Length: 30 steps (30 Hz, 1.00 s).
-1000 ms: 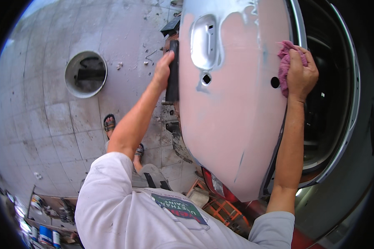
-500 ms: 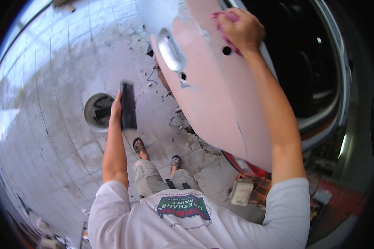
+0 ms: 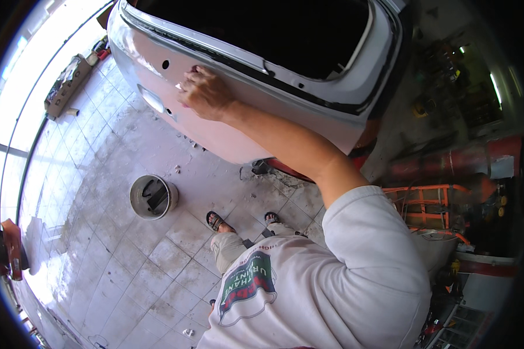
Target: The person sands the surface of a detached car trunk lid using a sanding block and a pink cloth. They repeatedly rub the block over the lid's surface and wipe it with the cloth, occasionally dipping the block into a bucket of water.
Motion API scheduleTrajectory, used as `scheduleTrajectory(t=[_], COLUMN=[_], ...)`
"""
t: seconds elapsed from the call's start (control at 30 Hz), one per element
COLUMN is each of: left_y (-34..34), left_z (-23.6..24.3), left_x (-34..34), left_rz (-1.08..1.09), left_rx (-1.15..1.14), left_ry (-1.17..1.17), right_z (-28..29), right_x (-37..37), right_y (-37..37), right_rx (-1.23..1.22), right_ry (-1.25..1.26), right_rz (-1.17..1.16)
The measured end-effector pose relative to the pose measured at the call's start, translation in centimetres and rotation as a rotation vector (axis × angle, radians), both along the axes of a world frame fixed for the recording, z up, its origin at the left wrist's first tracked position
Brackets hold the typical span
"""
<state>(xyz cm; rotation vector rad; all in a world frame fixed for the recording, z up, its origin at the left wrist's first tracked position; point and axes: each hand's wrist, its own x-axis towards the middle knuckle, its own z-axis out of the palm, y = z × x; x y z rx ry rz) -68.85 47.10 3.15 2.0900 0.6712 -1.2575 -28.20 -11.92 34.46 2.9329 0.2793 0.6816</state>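
Observation:
My right hand (image 3: 208, 96) is closed around a crumpled pink cloth (image 3: 194, 69), pressed to a car panel (image 3: 239, 139) below a window opening. The panel is matt pink with grey patches. It has a round dark hole (image 3: 166, 64) and a silvery handle recess (image 3: 151, 99), both left of my hand. Past the left edge of my shirt only a sliver of skin and a dark bit show, which seem to be my left hand (image 3: 211, 312); its fingers are hidden, and I cannot tell what it holds.
A round bucket (image 3: 173, 200) with dark pieces inside stands on the tiled floor (image 3: 157, 273), left of my sandalled feet. An orange metal frame (image 3: 428, 200) and a red cylinder (image 3: 448, 163) are at the right. A long box (image 3: 68, 87) lies at the far left.
My view has turned, and the car panel shows further left. My right hand with the cloth has moved across the panel. My left hand, earlier holding a dark block over the bucket, has dropped mostly out of sight.

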Motion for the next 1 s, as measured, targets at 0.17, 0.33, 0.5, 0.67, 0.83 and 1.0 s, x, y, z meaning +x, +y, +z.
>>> scheduleTrajectory(t=[0.17, 0.33, 0.5, 0.67, 0.83, 1.0], left_y=[-3.3, -5.5, -11.1, -11.0, -8.5, -5.9], left_z=[0.1, -1.6, 2.3, 3.5, 1.2, -1.0], left_x=[-2.7, -1.8, -0.7, -4.6, -8.8, -12.2], left_rz=[-0.061, -0.151, -0.133, -0.079, -0.155, -0.004], left_rx=[-0.060, -0.107, -0.026, 0.003, 0.133, 0.067], left_ry=[-0.197, -0.523, -0.548, -0.500, -0.292, -0.192], right_z=[0.2, 1.5, 1.9, -1.9, -17.0, -28.2], right_x=[-16.3, -31.0, -39.9, -48.4, -63.2, -75.9], right_y=[-4.7, -9.8, -12.8, -13.7, -15.3, -16.5], right_rx=[0.063, 0.171, 0.262, 0.627, 1.045, 2.402], right_ry=[-0.117, -0.155, -0.179, -0.203, -0.058, 0.195], right_rz=[0.095, 0.022, -0.012, -0.173, -0.833, -1.377])
